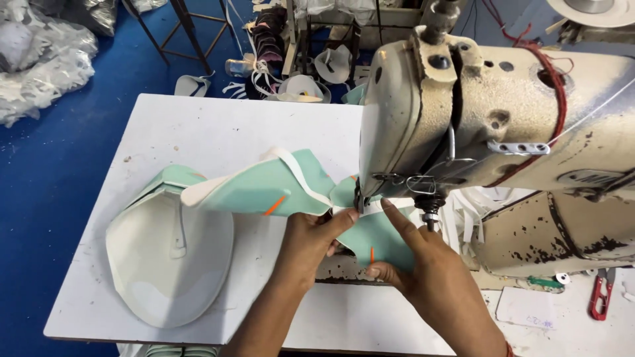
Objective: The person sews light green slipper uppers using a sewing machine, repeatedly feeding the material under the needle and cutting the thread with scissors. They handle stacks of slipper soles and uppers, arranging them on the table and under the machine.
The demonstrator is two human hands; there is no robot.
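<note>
Left hand pinching mint fabric piece at needle; right hand pressing flat, 5 o'clock. Fabric long axis trailing 9 o'clock; left nearer.

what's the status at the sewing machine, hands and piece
Left hand pinching mint-green piece beside needle. Right hand pressing it flat under sewing machine. Nothing in the way.
</note>
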